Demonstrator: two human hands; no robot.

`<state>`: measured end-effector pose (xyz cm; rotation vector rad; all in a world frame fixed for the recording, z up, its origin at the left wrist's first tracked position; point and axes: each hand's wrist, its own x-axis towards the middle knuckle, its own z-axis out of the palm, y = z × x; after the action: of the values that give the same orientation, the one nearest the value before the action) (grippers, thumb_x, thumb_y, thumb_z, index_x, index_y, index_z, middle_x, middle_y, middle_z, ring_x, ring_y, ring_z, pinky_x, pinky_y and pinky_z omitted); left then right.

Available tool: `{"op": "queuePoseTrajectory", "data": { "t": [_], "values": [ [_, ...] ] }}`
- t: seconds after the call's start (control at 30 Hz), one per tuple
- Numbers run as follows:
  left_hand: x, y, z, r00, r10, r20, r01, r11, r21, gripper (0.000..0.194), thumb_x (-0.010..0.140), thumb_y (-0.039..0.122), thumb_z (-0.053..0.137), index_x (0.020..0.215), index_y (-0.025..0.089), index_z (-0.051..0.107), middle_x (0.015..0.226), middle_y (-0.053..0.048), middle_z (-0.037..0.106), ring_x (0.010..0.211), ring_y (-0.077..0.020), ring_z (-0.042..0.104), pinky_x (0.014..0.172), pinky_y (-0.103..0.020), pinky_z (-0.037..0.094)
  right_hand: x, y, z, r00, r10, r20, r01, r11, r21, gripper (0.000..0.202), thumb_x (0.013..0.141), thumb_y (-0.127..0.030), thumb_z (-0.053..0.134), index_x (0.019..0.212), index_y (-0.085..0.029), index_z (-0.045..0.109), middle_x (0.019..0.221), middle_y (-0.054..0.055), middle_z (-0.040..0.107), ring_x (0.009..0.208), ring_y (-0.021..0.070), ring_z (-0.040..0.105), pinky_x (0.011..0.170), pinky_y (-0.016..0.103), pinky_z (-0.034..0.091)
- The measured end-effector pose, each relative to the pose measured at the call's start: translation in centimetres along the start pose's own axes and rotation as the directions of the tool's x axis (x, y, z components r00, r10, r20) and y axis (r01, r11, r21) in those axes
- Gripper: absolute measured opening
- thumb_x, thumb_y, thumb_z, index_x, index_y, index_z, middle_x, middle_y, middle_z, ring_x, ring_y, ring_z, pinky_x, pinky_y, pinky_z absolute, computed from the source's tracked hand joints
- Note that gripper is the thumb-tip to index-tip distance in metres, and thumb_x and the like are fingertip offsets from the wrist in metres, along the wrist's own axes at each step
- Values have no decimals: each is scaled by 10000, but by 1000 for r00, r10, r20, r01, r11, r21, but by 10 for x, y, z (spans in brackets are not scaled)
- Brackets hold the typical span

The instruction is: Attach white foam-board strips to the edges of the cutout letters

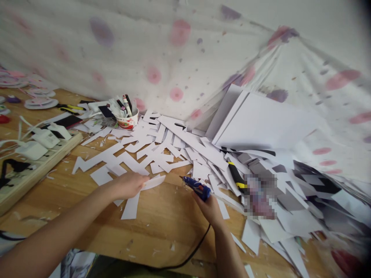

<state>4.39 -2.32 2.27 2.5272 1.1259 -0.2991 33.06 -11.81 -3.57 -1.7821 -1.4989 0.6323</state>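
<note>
My left hand (pixel 127 185) grips a curved white paper piece (pixel 154 181) by its left end, just above the wooden table (pixel 162 227). A longer white strip (pixel 131 206) lies under my wrist. My right hand (pixel 210 208) holds a blue glue gun (pixel 197 188) with its nozzle pointing up-left toward the paper piece; the two are a short gap apart. The gun's black cord (pixel 191 253) runs off the table's near edge.
Heaps of white cut paper scraps (pixel 162 148) cover the table's middle and right. A yellow-black tool (pixel 236 178) lies among them. A cup of pens (pixel 126 116) stands at the back. A wooden tray (pixel 37 170) sits left. White boards (pixel 261 123) lean on a spotted cloth.
</note>
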Motion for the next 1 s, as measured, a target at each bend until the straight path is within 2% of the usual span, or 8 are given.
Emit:
{"op": "queuePoseTrajectory", "data": {
  "t": [0.23, 0.4, 0.57, 0.63, 0.73, 0.83, 0.9, 1.0],
  "values": [
    [3, 7, -3, 999, -44, 7, 44, 999, -3, 313, 817, 169, 293, 934, 196, 581, 853, -88, 656, 773, -219, 612, 599, -281, 364, 23, 6, 11, 997, -17, -78, 8, 993, -116, 299, 741, -472, 536, 826, -196, 615, 749, 47, 644, 677, 221, 579, 610, 337, 452],
    [3, 6, -3, 1000, -23, -4, 22, 1000, -11, 304, 813, 169, 291, 926, 194, 572, 824, -79, 647, 759, -212, 606, 591, -274, 355, 15, 8, 18, 981, -62, -185, 25, 980, -197, 366, 733, -510, 539, 917, -195, 571, 854, 70, 622, 754, 232, 575, 661, 351, 443],
    [3, 6, -4, 1000, -19, 13, 19, 1000, -7, 280, 808, 161, 286, 888, 183, 553, 801, -84, 641, 736, -212, 601, 575, -276, 343, -29, 5, 24, 832, -113, -543, -47, 961, -272, 331, 734, -492, 566, 810, -193, 445, 756, 48, 504, 718, 211, 491, 651, 350, 411],
    [3, 6, -3, 1000, -23, 11, 23, 1000, -4, 283, 815, 168, 282, 897, 183, 552, 805, -85, 643, 739, -211, 602, 575, -275, 342, -47, -4, 32, 857, -136, -496, 3, 966, -259, 256, 773, -409, 556, 729, -218, 390, 677, -6, 444, 637, 165, 455, 603, 298, 394],
    [2, 6, -1, 999, -32, 6, 32, 999, -4, 277, 827, 195, 290, 912, 191, 553, 807, -78, 646, 738, -205, 605, 573, -266, 342, -52, -28, 50, 939, -222, -263, 183, 969, -166, 198, 821, -299, 500, 679, -218, 388, 632, -28, 428, 578, 131, 438, 551, 249, 372],
    [2, 6, 1, 1000, -22, -14, 21, 999, -26, 278, 827, 218, 302, 932, 196, 558, 822, -79, 650, 750, -213, 608, 583, -269, 358, -26, -51, 67, 972, -218, -88, 222, 974, 42, 94, 844, -265, 444, 882, -198, 497, 778, 17, 520, 630, 131, 492, 592, 253, 413],
    [0, 7, 1, 999, -15, -36, 14, 999, -50, 295, 827, 218, 293, 942, 198, 564, 825, -81, 652, 758, -220, 609, 599, -276, 374, 0, -60, 75, 983, -180, -35, 184, 968, 171, 235, 839, -300, 455, 1047, -196, 491, 919, 52, 553, 669, 136, 517, 640, 267, 442],
    [-4, 9, 1, 998, -35, -44, 32, 997, -67, 308, 829, 212, 282, 941, 194, 569, 823, -80, 657, 766, -222, 615, 616, -281, 387, 31, -65, 83, 983, -177, 54, 158, 955, 251, 189, 846, -311, 439, 966, -208, 542, 887, 43, 591, 761, 162, 548, 713, 280, 444]
  ]
}}
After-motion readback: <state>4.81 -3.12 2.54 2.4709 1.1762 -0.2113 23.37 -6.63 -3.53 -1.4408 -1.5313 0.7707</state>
